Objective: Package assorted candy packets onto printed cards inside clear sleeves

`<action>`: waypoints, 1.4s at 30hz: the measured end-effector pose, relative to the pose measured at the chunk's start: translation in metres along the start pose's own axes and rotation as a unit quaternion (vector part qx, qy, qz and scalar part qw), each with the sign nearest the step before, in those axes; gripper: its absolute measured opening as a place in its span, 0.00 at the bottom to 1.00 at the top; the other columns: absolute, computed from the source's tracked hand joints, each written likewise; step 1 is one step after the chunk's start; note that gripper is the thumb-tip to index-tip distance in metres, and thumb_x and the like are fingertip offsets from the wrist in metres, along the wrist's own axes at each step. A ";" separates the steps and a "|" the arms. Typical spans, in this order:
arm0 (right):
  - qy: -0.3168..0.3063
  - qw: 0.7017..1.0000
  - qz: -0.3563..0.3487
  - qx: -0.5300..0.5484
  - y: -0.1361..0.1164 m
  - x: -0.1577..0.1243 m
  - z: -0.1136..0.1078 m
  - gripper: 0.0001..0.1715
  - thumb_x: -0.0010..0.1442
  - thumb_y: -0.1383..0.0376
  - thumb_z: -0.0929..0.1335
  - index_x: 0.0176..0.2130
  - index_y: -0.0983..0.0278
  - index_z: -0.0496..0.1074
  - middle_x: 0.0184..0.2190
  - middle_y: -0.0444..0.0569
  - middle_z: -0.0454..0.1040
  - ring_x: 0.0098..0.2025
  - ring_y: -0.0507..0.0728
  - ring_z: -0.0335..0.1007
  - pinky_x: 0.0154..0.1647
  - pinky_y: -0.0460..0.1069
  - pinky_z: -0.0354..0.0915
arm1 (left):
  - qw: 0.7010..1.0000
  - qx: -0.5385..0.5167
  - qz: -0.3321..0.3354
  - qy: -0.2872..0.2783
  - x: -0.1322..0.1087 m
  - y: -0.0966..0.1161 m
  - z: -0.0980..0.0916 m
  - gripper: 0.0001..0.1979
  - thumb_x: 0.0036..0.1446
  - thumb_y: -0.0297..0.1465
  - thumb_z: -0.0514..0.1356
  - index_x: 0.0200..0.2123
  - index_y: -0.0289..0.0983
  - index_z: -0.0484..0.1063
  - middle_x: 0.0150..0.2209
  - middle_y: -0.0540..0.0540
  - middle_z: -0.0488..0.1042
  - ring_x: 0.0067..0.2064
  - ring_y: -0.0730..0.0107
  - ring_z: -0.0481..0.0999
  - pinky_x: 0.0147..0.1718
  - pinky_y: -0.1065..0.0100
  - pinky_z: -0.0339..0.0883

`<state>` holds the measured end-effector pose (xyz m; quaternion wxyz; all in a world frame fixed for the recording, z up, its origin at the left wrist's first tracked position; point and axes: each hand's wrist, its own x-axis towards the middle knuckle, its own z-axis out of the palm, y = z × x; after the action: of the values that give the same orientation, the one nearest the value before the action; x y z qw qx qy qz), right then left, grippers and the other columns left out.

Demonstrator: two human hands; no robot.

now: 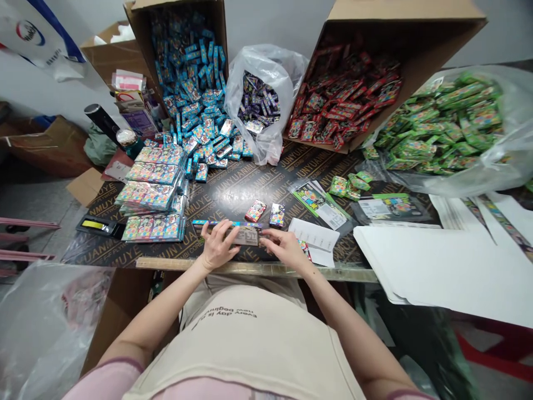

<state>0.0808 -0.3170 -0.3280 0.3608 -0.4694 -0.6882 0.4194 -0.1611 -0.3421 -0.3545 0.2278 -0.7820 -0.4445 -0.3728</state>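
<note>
At the front of the table a row of small printed boxes [249, 236] stands on edge, a blue strip along its top and a grey printed face toward me. My left hand [219, 244] grips the row's left part, fingers over the top and thumb on the near face. At the right end, my right hand [285, 248] has its fingers closed against the row's edge. Just behind lie a red small box [255, 210] and a purple small box [277, 215]. Beside my right hand is a white paper strip [314, 240], with another red box partly hidden under the fingers.
Wrapped packs [154, 194] are stacked at left. Behind are a carton of blue boxes [187, 72], a plastic bag of purple boxes [260, 103], a carton of red boxes [341, 105] and a bag of green packs [449, 128]. White sheets [441, 272] overhang the right front edge.
</note>
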 end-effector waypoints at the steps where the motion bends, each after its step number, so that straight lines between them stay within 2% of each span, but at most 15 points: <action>1: 0.021 1.000 0.004 -0.002 0.000 0.003 -0.009 0.16 0.55 0.55 0.69 0.36 0.65 0.78 0.15 0.43 0.71 0.16 0.52 0.62 0.20 0.48 0.59 | 1.000 0.006 -0.016 -0.005 0.000 -0.004 -0.002 0.29 0.51 0.37 0.63 0.57 0.41 0.62 0.46 0.39 0.76 0.49 0.56 0.76 0.63 0.50 0.38; 5: 0.150 0.989 0.007 0.000 -0.002 0.022 -0.041 0.26 0.52 0.52 0.71 0.44 0.67 0.75 0.19 0.43 0.72 0.18 0.50 0.58 0.22 0.48 0.59 | 0.999 0.019 -0.045 -0.019 0.000 -0.016 -0.009 0.37 0.49 0.37 0.64 0.61 0.38 0.57 0.47 0.36 0.76 0.50 0.54 0.76 0.63 0.48 0.39; 8: 0.201 0.977 -0.055 -0.041 -0.010 0.026 -0.036 0.23 0.53 0.55 0.72 0.45 0.65 0.74 0.21 0.42 0.69 0.21 0.50 0.59 0.25 0.48 0.60 | 0.999 0.011 -0.032 -0.020 0.003 -0.013 -0.009 0.37 0.50 0.37 0.64 0.61 0.39 0.56 0.48 0.36 0.76 0.51 0.53 0.76 0.63 0.48 0.39; 11: 0.174 0.969 -0.148 -0.094 -0.013 0.017 -0.007 0.10 0.59 0.59 0.69 0.35 0.63 0.77 0.23 0.44 0.67 0.25 0.51 0.61 0.28 0.48 0.62 | 0.999 -0.005 -0.032 -0.002 0.006 -0.005 -0.006 0.36 0.51 0.37 0.64 0.62 0.38 0.56 0.48 0.36 0.76 0.51 0.53 0.75 0.63 0.47 0.38; 14: 0.138 0.954 -0.212 -0.164 -0.008 0.007 0.018 0.10 0.61 0.62 0.67 0.34 0.60 0.79 0.34 0.51 0.72 0.40 0.58 0.69 0.42 0.54 0.65 | 1.000 -0.021 -0.020 0.007 0.007 0.000 -0.004 0.35 0.52 0.37 0.63 0.62 0.39 0.57 0.48 0.37 0.76 0.52 0.53 0.75 0.63 0.47 0.37; 17: 0.141 0.945 -0.196 -0.220 0.000 0.004 0.026 0.11 0.61 0.64 0.66 0.37 0.56 0.80 0.46 0.52 0.71 0.57 0.64 0.61 0.55 0.63 0.57 | 0.999 -0.038 -0.017 0.005 0.006 0.003 -0.003 0.36 0.51 0.37 0.63 0.62 0.39 0.56 0.48 0.37 0.76 0.52 0.53 0.74 0.63 0.46 0.39; 21: 0.177 0.959 -0.127 -0.181 0.005 0.008 0.022 0.11 0.60 0.61 0.67 0.36 0.55 0.81 0.50 0.53 0.70 0.57 0.65 0.61 0.57 0.64 0.55 | 0.997 -0.067 -0.033 -0.014 0.002 0.011 0.004 0.39 0.51 0.38 0.64 0.64 0.37 0.53 0.49 0.36 0.75 0.52 0.52 0.74 0.62 0.44 0.42; 22: 0.151 0.973 -0.110 -0.138 0.007 0.010 0.022 0.11 0.60 0.60 0.67 0.36 0.56 0.81 0.50 0.54 0.71 0.55 0.64 0.63 0.56 0.63 0.57 | 0.996 -0.079 -0.037 -0.019 0.000 0.012 0.007 0.41 0.51 0.39 0.64 0.64 0.37 0.51 0.50 0.35 0.74 0.52 0.52 0.74 0.62 0.44 0.44; 24: 0.035 0.998 -0.053 -0.009 0.013 0.015 0.024 0.15 0.59 0.56 0.67 0.34 0.60 0.81 0.44 0.53 0.75 0.50 0.63 0.69 0.52 0.60 0.63 | 0.993 -0.106 -0.039 -0.034 -0.006 0.014 0.014 0.43 0.51 0.38 0.64 0.66 0.35 0.47 0.50 0.35 0.73 0.53 0.53 0.73 0.61 0.45 0.51; 26: -0.072 0.992 0.014 0.103 0.020 0.019 0.027 0.21 0.58 0.51 0.66 0.34 0.63 0.81 0.35 0.51 0.78 0.40 0.61 0.73 0.42 0.56 0.68 | 0.989 -0.128 -0.030 -0.070 -0.011 0.013 0.018 0.45 0.50 0.38 0.63 0.67 0.35 0.45 0.51 0.35 0.72 0.54 0.53 0.72 0.60 0.46 0.55; 27: -0.090 0.985 0.043 0.138 0.024 0.020 0.028 0.23 0.57 0.49 0.67 0.34 0.65 0.81 0.30 0.50 0.78 0.37 0.61 0.74 0.39 0.55 0.69 | 0.986 -0.133 -0.029 -0.099 -0.013 0.010 0.019 0.46 0.50 0.38 0.64 0.67 0.35 0.44 0.52 0.34 0.71 0.55 0.53 0.71 0.60 0.45 0.55; 30: -0.059 0.981 0.068 0.172 0.029 0.022 0.029 0.22 0.54 0.50 0.69 0.35 0.65 0.81 0.26 0.47 0.78 0.33 0.60 0.74 0.37 0.54 0.70 | 0.974 -0.113 -0.058 -0.186 -0.014 0.000 0.015 0.48 0.46 0.39 0.65 0.67 0.33 0.47 0.54 0.33 0.68 0.56 0.50 0.69 0.62 0.41 0.50; 33: -0.055 0.986 0.022 0.155 0.028 0.024 0.025 0.16 0.51 0.53 0.72 0.32 0.63 0.81 0.32 0.49 0.80 0.41 0.61 0.75 0.46 0.56 0.69 | 0.975 -0.067 -0.070 -0.199 -0.006 -0.009 0.006 0.43 0.44 0.34 0.65 0.63 0.32 0.56 0.51 0.34 0.69 0.53 0.51 0.70 0.61 0.44 0.54; 37: -0.096 0.985 -0.028 0.138 0.027 0.026 0.015 0.15 0.50 0.52 0.73 0.28 0.61 0.81 0.42 0.52 0.78 0.55 0.62 0.68 0.60 0.58 0.59 | 0.983 -0.010 -0.003 -0.183 0.012 -0.011 -0.009 0.37 0.45 0.30 0.64 0.61 0.34 0.63 0.49 0.35 0.71 0.52 0.51 0.70 0.59 0.48 0.56; 42: -0.117 0.972 0.002 0.205 0.034 0.017 0.013 0.19 0.49 0.48 0.74 0.25 0.62 0.79 0.42 0.52 0.77 0.54 0.62 0.67 0.60 0.58 0.59 | 0.969 0.021 0.077 -0.235 0.047 -0.005 -0.038 0.34 0.49 0.26 0.59 0.63 0.37 0.62 0.50 0.35 0.72 0.52 0.51 0.70 0.60 0.48 0.54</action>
<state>0.0759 -0.2971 -0.3629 0.3656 -0.3343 -0.6239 0.6043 -0.1647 -0.3413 -0.2936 0.1608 -0.8745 -0.4321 -0.1505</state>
